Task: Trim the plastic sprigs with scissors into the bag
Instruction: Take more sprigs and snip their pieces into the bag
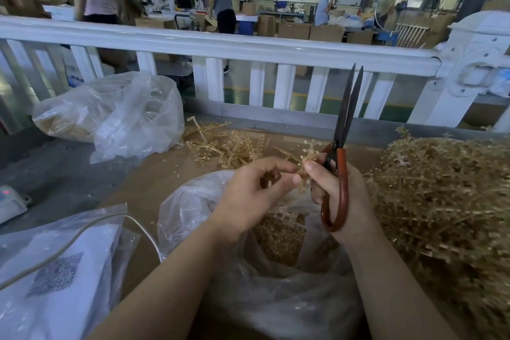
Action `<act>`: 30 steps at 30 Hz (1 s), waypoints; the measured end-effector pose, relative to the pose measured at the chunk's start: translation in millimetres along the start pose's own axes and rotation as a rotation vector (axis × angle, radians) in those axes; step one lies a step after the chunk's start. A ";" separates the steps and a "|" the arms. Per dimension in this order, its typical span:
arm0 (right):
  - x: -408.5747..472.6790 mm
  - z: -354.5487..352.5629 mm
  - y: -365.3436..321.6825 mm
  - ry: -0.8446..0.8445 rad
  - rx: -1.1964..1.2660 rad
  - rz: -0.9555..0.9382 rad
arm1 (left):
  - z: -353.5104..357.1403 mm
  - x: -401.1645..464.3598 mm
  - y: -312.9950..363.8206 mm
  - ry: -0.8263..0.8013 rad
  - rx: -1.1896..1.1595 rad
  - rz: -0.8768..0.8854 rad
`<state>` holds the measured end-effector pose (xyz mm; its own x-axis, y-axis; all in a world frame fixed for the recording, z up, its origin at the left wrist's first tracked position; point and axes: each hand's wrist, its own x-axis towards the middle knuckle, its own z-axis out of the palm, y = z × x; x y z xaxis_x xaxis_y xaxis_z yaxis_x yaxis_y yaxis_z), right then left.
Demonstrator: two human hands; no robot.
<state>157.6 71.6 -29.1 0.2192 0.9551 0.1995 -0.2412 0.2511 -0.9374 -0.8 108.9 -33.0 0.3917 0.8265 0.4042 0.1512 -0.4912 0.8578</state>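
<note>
Now left hand (256,190) pinches sprig (299,171) above bag (193,207), right hand (342,190) grips scissors (345,119)

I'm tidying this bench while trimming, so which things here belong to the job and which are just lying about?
Job:
scissors, gripped by right hand
sprig, pinched by left hand
open bag below
untrimmed pile

Lying about:
far bag
flat pouch
white railing

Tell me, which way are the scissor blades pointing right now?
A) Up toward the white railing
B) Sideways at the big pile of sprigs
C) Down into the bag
A: the right hand holds the scissors by their red handles, with the blades rising toward the white railing.
</note>
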 end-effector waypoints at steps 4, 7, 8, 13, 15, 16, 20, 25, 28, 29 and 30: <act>0.5 0.7 3.1 0.005 -0.010 -0.025 | 0.0 1.6 0.4 -0.077 -0.045 -0.055; -0.8 3.2 5.0 -0.019 -0.075 -0.078 | 5.3 -0.8 1.1 -0.112 -0.127 -0.044; -1.5 3.4 4.7 -0.037 -0.082 -0.092 | 6.7 -1.0 0.9 -0.093 -0.158 -0.047; -2.3 6.1 -0.2 -0.054 -0.157 -0.051 | 5.5 2.7 -0.5 0.092 -0.259 -0.108; -1.3 7.6 0.6 -0.027 -0.220 -0.031 | 5.1 3.0 -1.3 0.113 -0.266 -0.117; -0.6 8.1 1.6 -0.022 -0.242 -0.025 | 5.0 2.6 -1.4 0.116 -0.283 -0.122; 2.3 5.8 6.6 0.015 -0.295 0.001 | 2.4 1.7 -2.1 0.148 -0.421 -0.206; 2.5 2.0 6.9 -0.011 -0.285 0.068 | 4.1 0.5 -2.7 0.135 -0.606 -0.362; 1.5 0.1 4.7 -0.050 -0.121 0.072 | 2.4 1.3 -3.6 0.077 -0.636 -0.379; 0.9 -0.3 3.6 -0.064 -0.064 0.067 | 1.3 1.1 -2.9 0.057 -0.655 -0.375; 0.6 -0.4 2.8 -0.079 -0.017 0.062 | 0.1 1.2 -2.1 0.042 -0.681 -0.369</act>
<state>157.5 72.8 -31.7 0.1286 0.9783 0.1624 -0.2358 0.1892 -0.9532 -0.5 110.9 -34.2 0.3879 0.9201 0.0544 -0.3316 0.0843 0.9396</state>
